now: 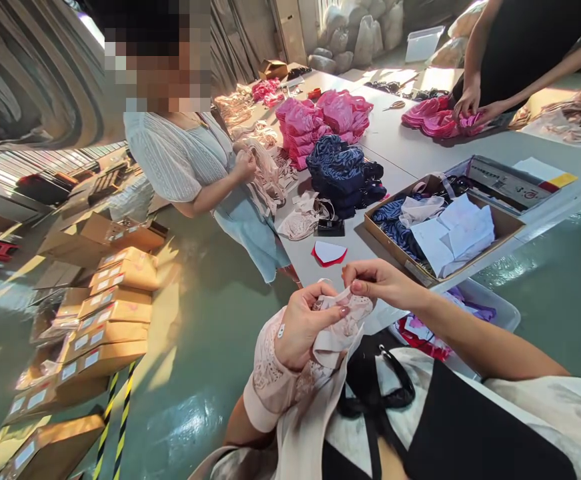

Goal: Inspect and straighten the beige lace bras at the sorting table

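Under both hands (305, 327) (383, 280), bunched beige lace garment (343, 327) hides the fingers.

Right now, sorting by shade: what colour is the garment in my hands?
Pale beige-pink lace garment, head view.

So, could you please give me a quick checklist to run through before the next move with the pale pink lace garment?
1. Left hand grips the pale pink lace garment: ok.
2. Right hand pinches the garment's top edge: ok.
3. Garment held apart from the grey table: ok.
4. Red and white card lies on the table just ahead of the hands: ok.
5. Co-workers' hands are well away from this garment: ok.
6. Whether the garment's straps are untangled: cannot tell, the fabric is bunched.
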`<state>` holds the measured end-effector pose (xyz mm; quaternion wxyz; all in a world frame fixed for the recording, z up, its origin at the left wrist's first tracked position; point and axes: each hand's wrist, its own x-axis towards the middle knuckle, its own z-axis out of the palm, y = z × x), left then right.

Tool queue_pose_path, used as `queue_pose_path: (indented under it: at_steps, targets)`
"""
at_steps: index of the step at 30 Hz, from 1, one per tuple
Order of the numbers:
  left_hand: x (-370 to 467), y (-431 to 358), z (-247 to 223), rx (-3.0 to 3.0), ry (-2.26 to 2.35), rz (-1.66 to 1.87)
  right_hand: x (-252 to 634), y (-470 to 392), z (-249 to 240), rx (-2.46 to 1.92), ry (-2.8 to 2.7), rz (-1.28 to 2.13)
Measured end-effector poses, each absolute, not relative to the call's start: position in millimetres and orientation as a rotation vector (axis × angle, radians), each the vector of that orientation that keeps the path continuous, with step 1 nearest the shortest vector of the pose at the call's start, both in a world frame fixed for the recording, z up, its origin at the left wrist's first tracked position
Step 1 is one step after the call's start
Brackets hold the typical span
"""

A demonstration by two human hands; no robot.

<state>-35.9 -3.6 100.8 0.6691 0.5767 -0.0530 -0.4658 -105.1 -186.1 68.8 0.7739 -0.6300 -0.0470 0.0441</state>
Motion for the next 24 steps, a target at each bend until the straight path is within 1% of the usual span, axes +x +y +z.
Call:
queue_pose_path:
  at_steps: [6,24]
  targets:
    - [-35,0,98,1.314,-0.167,-1.066,-107,-186,73,-1.336,-0.081,0.146]
    - [-38,1,98,1.274,-0.111,-1.078,-105,-187,62,-1.359,-0.14,0.099]
